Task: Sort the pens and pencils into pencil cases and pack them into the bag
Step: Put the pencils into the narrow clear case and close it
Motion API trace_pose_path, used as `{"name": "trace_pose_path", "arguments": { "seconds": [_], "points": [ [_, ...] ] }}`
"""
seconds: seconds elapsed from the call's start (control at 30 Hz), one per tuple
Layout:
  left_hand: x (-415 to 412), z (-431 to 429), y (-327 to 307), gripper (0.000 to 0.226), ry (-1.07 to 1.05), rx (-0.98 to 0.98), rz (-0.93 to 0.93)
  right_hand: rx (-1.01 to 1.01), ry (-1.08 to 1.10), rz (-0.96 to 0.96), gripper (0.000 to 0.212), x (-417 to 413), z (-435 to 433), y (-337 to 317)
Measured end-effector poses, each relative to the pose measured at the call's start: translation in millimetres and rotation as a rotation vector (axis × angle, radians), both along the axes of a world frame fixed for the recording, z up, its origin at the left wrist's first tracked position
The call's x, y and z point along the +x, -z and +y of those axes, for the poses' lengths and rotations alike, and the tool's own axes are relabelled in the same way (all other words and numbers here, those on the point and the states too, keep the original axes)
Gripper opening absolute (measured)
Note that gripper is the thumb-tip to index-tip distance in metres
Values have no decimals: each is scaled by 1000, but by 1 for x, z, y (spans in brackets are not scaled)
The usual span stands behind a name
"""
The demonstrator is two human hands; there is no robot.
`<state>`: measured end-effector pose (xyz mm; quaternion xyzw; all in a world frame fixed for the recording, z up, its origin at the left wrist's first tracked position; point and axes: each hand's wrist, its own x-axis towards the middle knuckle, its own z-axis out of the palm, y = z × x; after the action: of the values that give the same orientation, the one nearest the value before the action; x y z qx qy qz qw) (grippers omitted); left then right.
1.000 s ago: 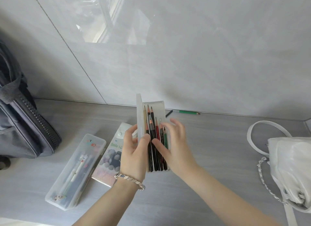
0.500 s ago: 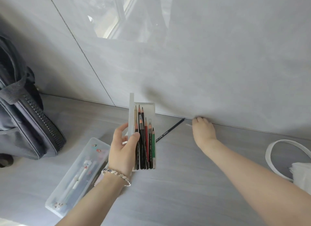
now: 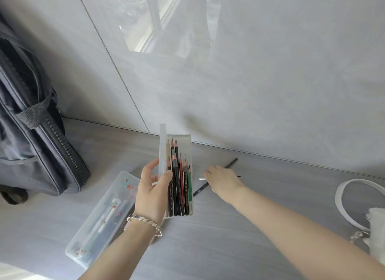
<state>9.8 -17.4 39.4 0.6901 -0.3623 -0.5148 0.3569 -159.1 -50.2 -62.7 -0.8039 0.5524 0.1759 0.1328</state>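
Head view: left hand (image 3: pixel 153 194) grips the open pencil case (image 3: pixel 183 137) upright, thumb across the pencils (image 3: pixel 177 186) inside.
Right grip: right hand (image 3: pixel 224 180) curls round a pencil (image 3: pixel 201 178); only its ends show.
Change: half a second ago this hand was at the wall; now it is just beside the case.
Table: black pencil (image 3: pixel 231 163) lies loose beneath it.
Meaning: probably one insertion pending, one pickup left; backpack (image 3: pixel 31 133) unpacked.
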Motion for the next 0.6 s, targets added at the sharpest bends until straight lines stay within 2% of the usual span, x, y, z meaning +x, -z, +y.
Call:
{"name": "trace_pose_path", "arguments": {
  "seconds": [0.1, 0.17, 0.23, 0.33, 0.43, 0.6],
  "points": [
    [5, 4, -6, 28, -15, -12, 15, 62, 2, 31, 31, -12, 15, -4],
    [8, 7, -10, 28, -31, -24, 24, -46, 49, 6, 26, -25, 27, -9],
    [10, 11, -12, 30, -31, -23, 17, -159, 87, 22, 33, -37, 37, -20],
    [10, 19, -12, 31, -11, 21, 10, -392, 102, -208, 16, -48, 58, -40],
    [0, 31, -17, 43, 81, 78, -10, -500, -8, -488, 20, -46, 83, -72],
    [-22, 54, -27, 27, 190, 117, 57, -436, -185, -549, 23, -40, 98, -93]
  ]
}}
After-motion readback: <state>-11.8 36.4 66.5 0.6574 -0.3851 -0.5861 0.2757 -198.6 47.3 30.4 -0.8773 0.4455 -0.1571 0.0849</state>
